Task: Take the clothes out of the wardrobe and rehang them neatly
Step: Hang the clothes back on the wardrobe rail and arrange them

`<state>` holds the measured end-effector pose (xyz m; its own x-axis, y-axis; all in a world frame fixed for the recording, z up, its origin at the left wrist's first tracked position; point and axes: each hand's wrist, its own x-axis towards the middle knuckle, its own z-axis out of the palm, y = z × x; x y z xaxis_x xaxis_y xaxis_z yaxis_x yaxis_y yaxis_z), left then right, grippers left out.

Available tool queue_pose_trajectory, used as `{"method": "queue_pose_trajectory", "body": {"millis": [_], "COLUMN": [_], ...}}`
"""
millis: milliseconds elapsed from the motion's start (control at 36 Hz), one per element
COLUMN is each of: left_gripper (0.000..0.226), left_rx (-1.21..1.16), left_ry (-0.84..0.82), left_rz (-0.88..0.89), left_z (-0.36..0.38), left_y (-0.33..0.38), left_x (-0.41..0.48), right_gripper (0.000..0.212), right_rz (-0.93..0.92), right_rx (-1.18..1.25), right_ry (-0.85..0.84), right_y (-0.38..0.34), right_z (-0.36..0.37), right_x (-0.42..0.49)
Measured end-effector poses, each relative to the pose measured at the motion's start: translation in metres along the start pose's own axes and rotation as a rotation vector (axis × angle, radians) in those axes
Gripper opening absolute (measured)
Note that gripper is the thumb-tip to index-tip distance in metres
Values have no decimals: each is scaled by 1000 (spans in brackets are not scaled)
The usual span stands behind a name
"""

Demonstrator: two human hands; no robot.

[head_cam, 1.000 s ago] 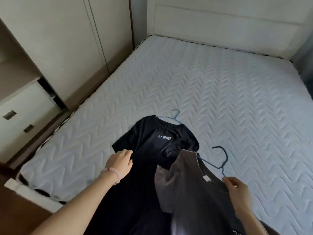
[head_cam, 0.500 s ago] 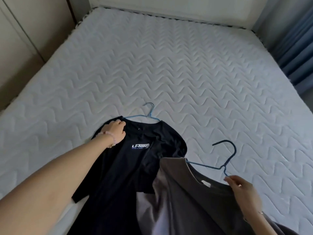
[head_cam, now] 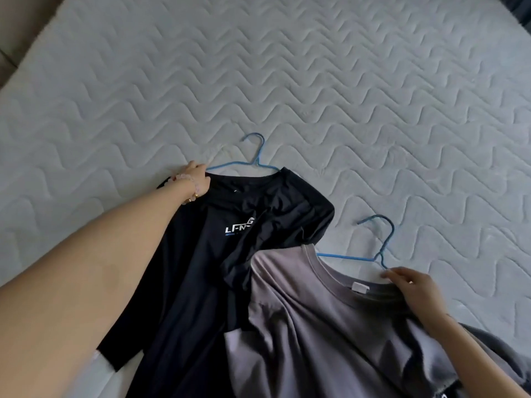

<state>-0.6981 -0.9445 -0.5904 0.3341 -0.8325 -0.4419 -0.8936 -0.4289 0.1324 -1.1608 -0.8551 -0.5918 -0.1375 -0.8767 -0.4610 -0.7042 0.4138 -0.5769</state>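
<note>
A black T-shirt (head_cam: 201, 271) with a white chest logo lies flat on the bed, still on a light blue wire hanger (head_cam: 253, 156) whose hook points away from me. My left hand (head_cam: 196, 179) grips the shirt's left shoulder by the hanger's end. A grey T-shirt (head_cam: 324, 334) overlaps the black one on the right, on a darker blue hanger (head_cam: 379, 245). My right hand (head_cam: 413, 291) holds the grey shirt's collar just below that hanger's neck.
The white quilted mattress (head_cam: 344, 96) fills the view around both shirts. A beige wardrobe panel (head_cam: 20, 21) shows at the top left corner. More dark cloth (head_cam: 488, 351) lies at the lower right edge.
My left hand has slid up from the black shirt's middle to its left shoulder beside the hanger. The view has swung right and closer. My right hand stays on the grey collar.
</note>
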Motion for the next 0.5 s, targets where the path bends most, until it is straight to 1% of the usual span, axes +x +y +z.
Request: {"method": "queue_pose_trajectory", "body": {"millis": [56, 83, 139, 167, 222, 333, 444, 500], "left_gripper": [38, 32, 20, 19, 21, 29, 33, 29], "left_rx": [26, 30, -16, -58, -161, -325, -368, -381], "left_ry": [62, 85, 73, 54, 59, 187, 269, 317], "left_rz": [-2, -4, -15, -11, 9, -62, -140, -171], "left_z": [1, 0, -1, -1, -2, -14, -40, -60], "left_y": [-3, -4, -8, -12, -20, -40, -55, -63], "left_x": [1, 2, 2, 0, -3, -21, -56, -81], "right_gripper": [17, 16, 16, 18, 18, 19, 21, 23], "right_rz": [14, 15, 17, 18, 25, 48, 61, 59], "right_rx": [4, 8, 21, 21, 11, 6, -1, 13], "right_ry": [-12, -14, -21, -28, -46, -55, -43, -22], "right_y": [8, 8, 7, 6, 4, 1, -9, -21], "right_z": [4, 4, 2, 1, -2, -3, -3, -7], "right_x": [4, 4, 6, 8, 10, 14, 3, -13]}}
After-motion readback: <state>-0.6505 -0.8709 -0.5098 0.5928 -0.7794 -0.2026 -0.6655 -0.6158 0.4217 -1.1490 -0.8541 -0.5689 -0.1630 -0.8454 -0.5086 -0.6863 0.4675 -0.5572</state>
